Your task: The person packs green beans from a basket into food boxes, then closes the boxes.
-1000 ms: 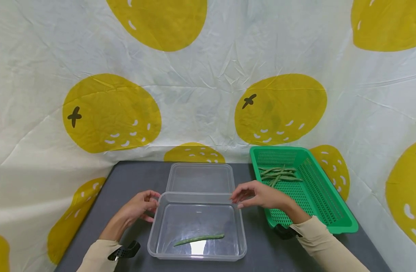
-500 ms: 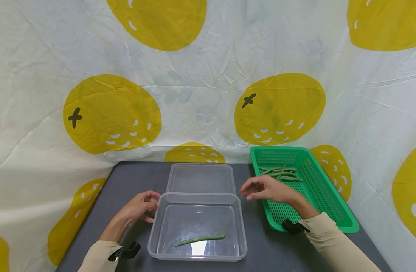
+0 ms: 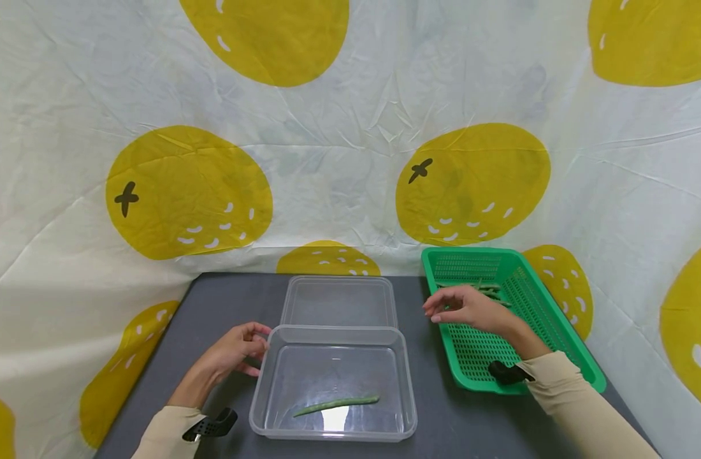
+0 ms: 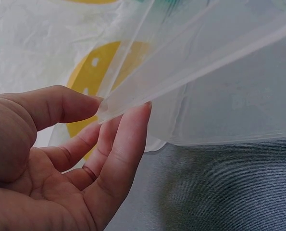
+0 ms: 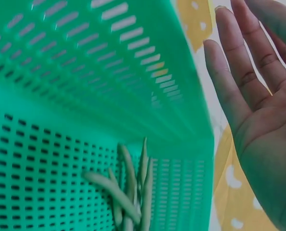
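A clear plastic container is sitting on a dark gray table, with one green bean lying across its floor, toward its near side. At the container's left, a person's left hand is pinching the rim near the far left corner, thumb on one side and fingertips on the other. To the right of the container, the right hand is hovering over the nearest side of a slotted green basket, its fingers loosely bent and grasping nothing. That basket is standing to the container's right and extending farther back; several more beans are lying together at its far end, partly hidden by the right hand in the head view. A clear lid is lying flat just behind the container. Farther behind the container, a white cloth printed with large yellow fruit shapes is hanging.
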`<state>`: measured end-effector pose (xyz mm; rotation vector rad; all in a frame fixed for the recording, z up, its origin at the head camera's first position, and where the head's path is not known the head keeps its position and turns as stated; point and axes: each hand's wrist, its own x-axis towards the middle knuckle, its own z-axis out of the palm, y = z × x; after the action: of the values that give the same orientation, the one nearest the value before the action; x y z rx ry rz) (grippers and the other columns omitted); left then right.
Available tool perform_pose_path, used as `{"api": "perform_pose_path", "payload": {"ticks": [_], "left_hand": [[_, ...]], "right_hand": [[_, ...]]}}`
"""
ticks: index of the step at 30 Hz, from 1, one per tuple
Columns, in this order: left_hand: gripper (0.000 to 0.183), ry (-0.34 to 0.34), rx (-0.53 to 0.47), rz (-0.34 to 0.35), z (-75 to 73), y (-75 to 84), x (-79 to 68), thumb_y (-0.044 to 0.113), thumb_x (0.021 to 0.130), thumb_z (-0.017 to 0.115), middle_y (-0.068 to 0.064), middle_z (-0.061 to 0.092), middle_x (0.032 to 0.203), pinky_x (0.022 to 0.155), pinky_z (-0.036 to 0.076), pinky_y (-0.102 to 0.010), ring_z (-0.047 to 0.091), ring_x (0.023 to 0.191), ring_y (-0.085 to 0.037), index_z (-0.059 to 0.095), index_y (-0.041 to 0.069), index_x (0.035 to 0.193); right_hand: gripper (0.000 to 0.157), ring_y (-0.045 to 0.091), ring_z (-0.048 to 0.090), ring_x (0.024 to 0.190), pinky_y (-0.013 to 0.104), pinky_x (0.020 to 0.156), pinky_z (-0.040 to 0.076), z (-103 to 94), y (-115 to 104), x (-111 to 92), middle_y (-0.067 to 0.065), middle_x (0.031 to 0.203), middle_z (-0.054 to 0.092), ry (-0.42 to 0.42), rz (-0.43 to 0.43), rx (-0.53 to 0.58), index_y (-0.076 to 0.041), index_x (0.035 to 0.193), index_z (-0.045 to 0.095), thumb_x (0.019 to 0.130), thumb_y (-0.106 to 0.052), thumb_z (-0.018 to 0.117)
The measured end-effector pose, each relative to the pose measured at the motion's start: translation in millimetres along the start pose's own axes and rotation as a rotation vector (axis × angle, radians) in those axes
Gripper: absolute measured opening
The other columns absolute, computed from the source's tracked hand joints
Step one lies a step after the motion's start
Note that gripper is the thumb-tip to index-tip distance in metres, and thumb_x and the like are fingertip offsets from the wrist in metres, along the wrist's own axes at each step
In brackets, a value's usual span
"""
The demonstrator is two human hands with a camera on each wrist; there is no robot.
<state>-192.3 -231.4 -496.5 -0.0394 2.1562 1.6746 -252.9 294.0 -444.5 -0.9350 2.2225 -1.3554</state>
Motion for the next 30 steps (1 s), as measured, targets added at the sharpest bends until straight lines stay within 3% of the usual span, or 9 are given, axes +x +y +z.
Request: {"api": "perform_pose_path", "payload": {"ticks": [7, 12, 16, 21, 30], "left_hand": [[0.042, 0.008, 0.002, -0.007, 0.2, 1.3, -0.3, 0.008, 0.095, 0.061, -0.014, 0.06, 0.098, 0.065, 0.061, -0.046, 0.065, 0.083, -0.026, 0.05, -0.006, 0.132], [0.042, 0.005, 0.003, -0.007, -0.1, 2.5, -1.1, 0.008, 0.095, 0.061, -0.014, 0.059, 0.098, 0.065, 0.061, -0.046, 0.065, 0.083, -0.026, 0.049, -0.006, 0.132], [0.042, 0.002, 0.002, -0.007, -0.4, 3.5, -1.0, 0.009, 0.095, 0.061, -0.014, 0.06, 0.098, 0.065, 0.061, -0.046, 0.065, 0.083, -0.026, 0.049, -0.007, 0.132], [0.041, -0.006, 0.0, -0.007, 0.0, 3.2, -1.0, 0.008, 0.095, 0.06, -0.014, 0.06, 0.098, 0.065, 0.061, -0.045, 0.066, 0.084, -0.027, 0.049, -0.007, 0.132], [0.041, 0.006, 0.001, -0.01, 0.7, 3.4, -1.9, 0.008, 0.095, 0.06, -0.014, 0.059, 0.099, 0.066, 0.061, -0.046, 0.065, 0.084, -0.027, 0.049, -0.006, 0.132]], "right_hand": [[0.028, 0.038, 0.068, 0.103, 0.036, 0.076, 0.059, -15.1, 15, -8, 0.019, 0.115, 0.07, 0.059, 0.036, 0.023, 0.0, 0.125, 0.065, 0.098, -0.007, 0.064], [0.031, 0.034, 0.069, 0.104, 0.038, 0.083, 0.059, -24.4, 26, -13, 0.029, 0.118, 0.067, 0.094, 0.016, 0.058, 0.009, 0.127, 0.061, 0.099, -0.003, 0.062], [0.032, 0.027, 0.069, 0.105, 0.036, 0.088, 0.058, -31.2, 34, -17, 0.026, 0.119, 0.068, 0.124, -0.002, 0.054, 0.01, 0.127, 0.06, 0.098, -0.002, 0.062], [0.03, 0.029, 0.067, 0.105, 0.035, 0.088, 0.058, -38.8, 42, -23, 0.016, 0.121, 0.069, 0.163, 0.017, 0.002, 0.004, 0.127, 0.063, 0.098, -0.004, 0.064], [0.033, 0.034, 0.063, 0.114, 0.031, 0.088, 0.056, -48.0, 54, -32, 0.023, 0.128, 0.064, 0.237, 0.117, -0.08, -0.006, 0.129, 0.065, 0.097, -0.013, 0.068]]}}
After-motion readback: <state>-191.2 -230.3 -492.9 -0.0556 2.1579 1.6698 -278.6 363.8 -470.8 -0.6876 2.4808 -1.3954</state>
